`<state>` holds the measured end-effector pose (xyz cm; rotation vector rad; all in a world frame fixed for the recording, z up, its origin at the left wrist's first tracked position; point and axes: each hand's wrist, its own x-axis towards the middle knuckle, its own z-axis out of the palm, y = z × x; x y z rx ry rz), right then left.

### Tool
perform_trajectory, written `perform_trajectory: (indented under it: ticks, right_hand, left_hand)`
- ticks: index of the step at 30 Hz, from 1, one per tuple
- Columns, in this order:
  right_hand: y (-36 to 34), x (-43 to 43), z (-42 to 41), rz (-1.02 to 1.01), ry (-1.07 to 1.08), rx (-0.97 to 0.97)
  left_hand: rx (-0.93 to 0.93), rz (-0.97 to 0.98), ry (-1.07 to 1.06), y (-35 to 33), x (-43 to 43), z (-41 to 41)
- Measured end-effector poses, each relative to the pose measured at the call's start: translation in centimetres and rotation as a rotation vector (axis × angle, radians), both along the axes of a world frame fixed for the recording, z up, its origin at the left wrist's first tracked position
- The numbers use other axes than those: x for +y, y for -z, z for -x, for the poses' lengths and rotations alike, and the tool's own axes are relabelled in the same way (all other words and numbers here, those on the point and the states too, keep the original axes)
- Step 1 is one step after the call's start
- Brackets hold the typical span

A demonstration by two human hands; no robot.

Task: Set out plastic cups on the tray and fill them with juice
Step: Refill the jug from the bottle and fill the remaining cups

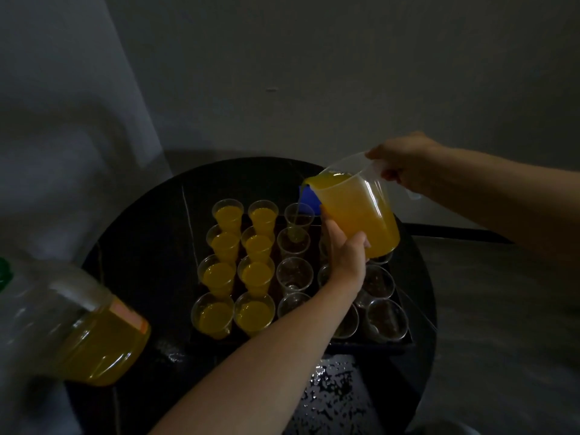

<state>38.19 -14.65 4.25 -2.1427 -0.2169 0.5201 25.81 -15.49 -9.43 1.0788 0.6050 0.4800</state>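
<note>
Leftmost, a clear plastic juice bottle (94, 334), partly full, stands on the round dark tabletop (150, 246). Beside it the dark tray (314, 342) carries clear plastic cups (295, 274): the two left columns hold orange juice, the rest look empty. The left hand (345, 255) reaches forward, fingers cupped against the tilted translucent jug (361, 211). The right hand (405, 164) is closed round the jug's handle, and a thin stream falls into a far cup (298, 215).
</note>
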Motion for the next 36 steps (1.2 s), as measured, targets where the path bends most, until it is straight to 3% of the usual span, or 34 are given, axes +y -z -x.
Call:
perform_trajectory:
  ticks: [36]
  right_hand:
    - [-1.2, -1.0, 0.1, 0.041, -0.012, -0.027]
  left_hand:
    - [-0.027, 0.008, -0.019, -0.5, -0.9, -0.4]
